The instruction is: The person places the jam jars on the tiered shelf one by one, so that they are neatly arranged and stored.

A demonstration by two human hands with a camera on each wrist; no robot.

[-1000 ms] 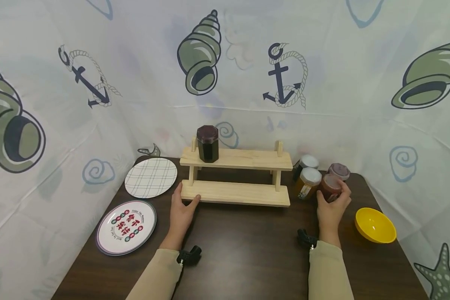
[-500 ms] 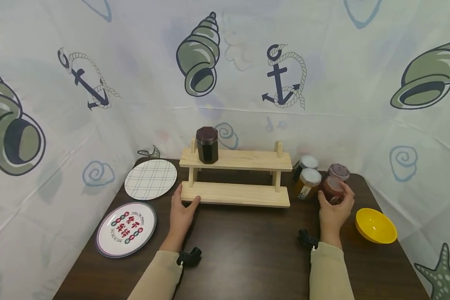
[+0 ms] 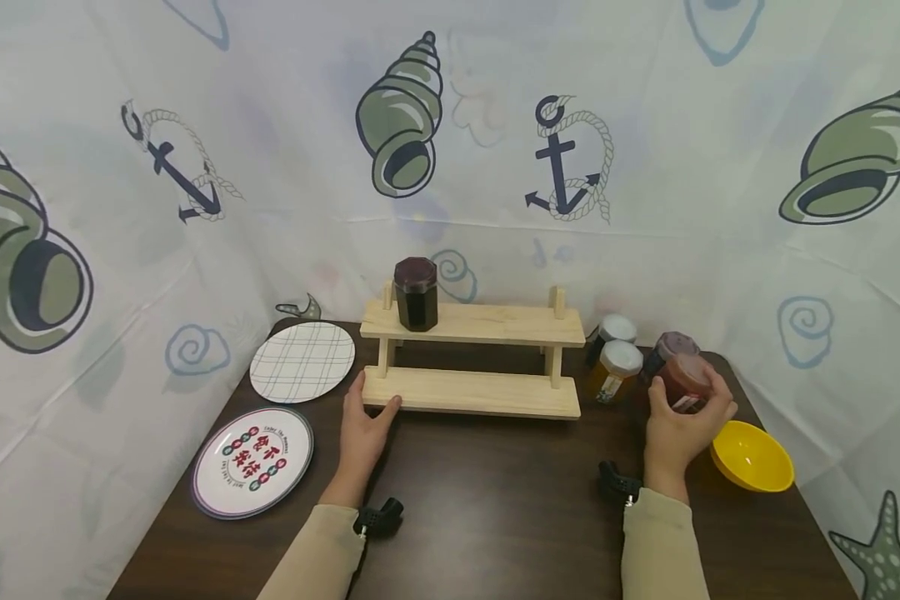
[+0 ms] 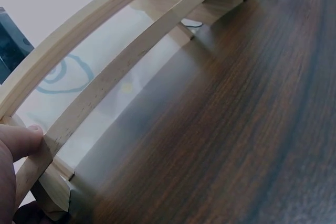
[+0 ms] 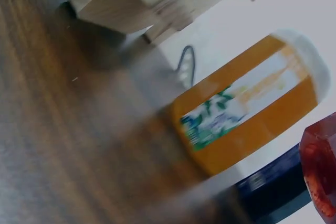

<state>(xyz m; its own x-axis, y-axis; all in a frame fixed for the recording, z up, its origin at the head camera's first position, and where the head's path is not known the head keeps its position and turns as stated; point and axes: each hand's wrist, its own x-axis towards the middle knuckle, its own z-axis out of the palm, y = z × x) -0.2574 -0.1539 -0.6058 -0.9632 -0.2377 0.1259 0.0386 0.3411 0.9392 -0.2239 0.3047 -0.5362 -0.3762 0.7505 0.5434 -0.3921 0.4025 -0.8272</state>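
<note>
Since a second ago: right hand (image 3: pixel 678 429) has lifted the red jar (image 3: pixel 684 384) out of the jar cluster and drawn it toward the yellow bowl (image 3: pixel 752 455); left hand hasn't budged.
Right hand: I see fingers and thumb wrapped round the red jar's sides, jar tilted slightly and, as I judge it, clear of the counter (image 3: pixel 487 492).
Left hand: left hand (image 3: pixel 365 425) lies flat on the counter, fingers straight, thumb tip pressed against the front edge of the wooden rack (image 3: pixel 471 392).
Handling: I judge it glass, faceted, fairly heavy when full, rigid, breakable; the facets give purchase, so mid-body is the place, not the lid.
Neighbours: orange jar (image 5: pixel 247 103) with a white lid just beside; a purple-lidded jar (image 3: pixel 673 344) right behind; little clearance.
Rack: dark jar (image 3: pixel 416 293) upright on the top shelf's left end.
Surface: dark wood-grain counter, smooth, hard.
Room: two plates (image 3: pixel 302 358) at left; nautical-print cloth close on three sides.
</note>
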